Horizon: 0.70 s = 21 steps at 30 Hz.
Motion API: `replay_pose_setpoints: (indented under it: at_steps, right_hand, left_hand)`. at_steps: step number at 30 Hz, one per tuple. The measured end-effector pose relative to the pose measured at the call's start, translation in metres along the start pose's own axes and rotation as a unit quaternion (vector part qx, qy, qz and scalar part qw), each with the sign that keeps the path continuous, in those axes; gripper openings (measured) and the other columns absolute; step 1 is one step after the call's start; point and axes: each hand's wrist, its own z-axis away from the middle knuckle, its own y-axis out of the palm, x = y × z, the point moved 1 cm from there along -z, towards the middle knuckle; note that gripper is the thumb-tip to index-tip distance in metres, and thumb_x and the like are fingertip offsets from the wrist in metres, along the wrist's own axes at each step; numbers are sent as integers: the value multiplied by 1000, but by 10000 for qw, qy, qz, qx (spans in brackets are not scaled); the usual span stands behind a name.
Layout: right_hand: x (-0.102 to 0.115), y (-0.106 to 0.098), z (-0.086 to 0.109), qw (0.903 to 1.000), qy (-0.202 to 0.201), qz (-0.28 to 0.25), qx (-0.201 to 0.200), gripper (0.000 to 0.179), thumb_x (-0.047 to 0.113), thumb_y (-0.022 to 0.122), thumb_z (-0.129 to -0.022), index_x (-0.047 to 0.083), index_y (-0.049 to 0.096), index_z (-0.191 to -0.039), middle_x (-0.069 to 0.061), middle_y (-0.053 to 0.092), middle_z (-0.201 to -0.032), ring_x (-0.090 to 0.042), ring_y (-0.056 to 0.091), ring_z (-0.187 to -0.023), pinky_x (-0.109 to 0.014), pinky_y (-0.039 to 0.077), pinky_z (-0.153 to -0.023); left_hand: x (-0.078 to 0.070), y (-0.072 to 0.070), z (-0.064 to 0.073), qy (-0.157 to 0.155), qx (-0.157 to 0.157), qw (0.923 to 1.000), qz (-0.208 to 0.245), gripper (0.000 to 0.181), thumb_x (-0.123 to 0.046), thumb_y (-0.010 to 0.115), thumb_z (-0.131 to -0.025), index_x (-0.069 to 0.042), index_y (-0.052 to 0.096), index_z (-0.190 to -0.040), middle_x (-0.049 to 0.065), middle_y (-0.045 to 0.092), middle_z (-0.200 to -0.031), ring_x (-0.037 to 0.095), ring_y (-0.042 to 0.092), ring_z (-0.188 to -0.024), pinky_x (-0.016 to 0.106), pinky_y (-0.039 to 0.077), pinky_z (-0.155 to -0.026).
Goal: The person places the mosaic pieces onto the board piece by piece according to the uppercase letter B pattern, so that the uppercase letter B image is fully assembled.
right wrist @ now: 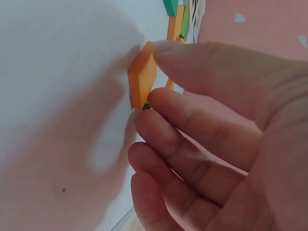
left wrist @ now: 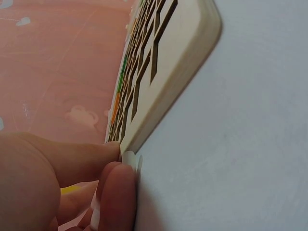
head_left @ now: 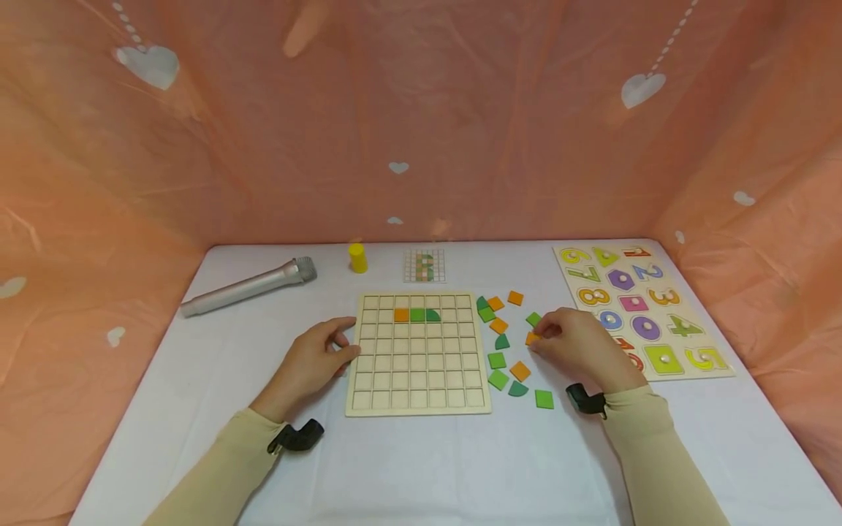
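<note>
My left hand (head_left: pixel 314 358) touches the left edge of a wooden grid board (head_left: pixel 421 408), thumb and index finger spaced apart along it. In the left wrist view, fingertips meet the board's side (left wrist: pixel 178 89). An orange square (head_left: pixel 402 315), a green square (head_left: pixel 417 315) and a dark green quarter-circle (head_left: pixel 432 315) lie side by side in a row near the board's top. Right of the board, my right hand (head_left: pixel 582 345) pinches an orange square tile (right wrist: pixel 143 77) between thumb and index finger by its edges. The other fingers curl loosely below. A green tile (head_left: pixel 533 319) lies beside the fingers.
Several loose orange squares (head_left: pixel 520 371), green squares (head_left: pixel 544 399) and dark green quarter-circles (head_left: pixel 518 389) lie right of the board. A pattern card (head_left: pixel 424 266), yellow cylinder (head_left: pixel 358 258) and silver microphone (head_left: pixel 250 286) stand or lie behind. A number-and-shape puzzle board (head_left: pixel 707 332) is at right.
</note>
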Motion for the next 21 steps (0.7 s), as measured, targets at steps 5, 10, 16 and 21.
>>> replay_pose_setpoints:
  at_steps: [5,10,16,21]
  right_hand:
    - [1,1,0,9998,92,-92,126,27,31,81,-97,14,77,-118,-5,74,-108,-25,64,-101,-43,55,-93]
    - [-1,1,0,9999,53,-45,126,23,27,80,-98,12,77,-115,-5,74,-105,-25,63,-100,-40,54,-91]
    - [2,3,-2,9999,-50,99,3,21,26,80,-97,13,78,-113,-6,73,-105,-26,63,-99,-42,55,-90]
    - [17,5,-6,9989,-369,267,-97,22,27,81,-96,12,78,-111,-6,73,-103,-26,63,-98,-43,56,-90]
  left_hand:
    - [0,0,1,-7,-4,10000,33,54,-16,75,-101,-5,59,-151,8,66,-102,12,63,-64,25,47,-66]
    - [1,0,1,-18,1,10000,1,54,-16,75,-101,-5,59,-151,7,66,-102,12,63,-64,25,46,-66]
    - [-1,0,0,4,-20,10000,10,53,-16,75,-101,-5,60,-151,7,66,-101,12,62,-64,25,46,-66]
    - [-1,0,1,-39,-42,10000,-33,54,-16,75,-100,-5,60,-151,7,66,-101,12,62,-64,25,45,-65]
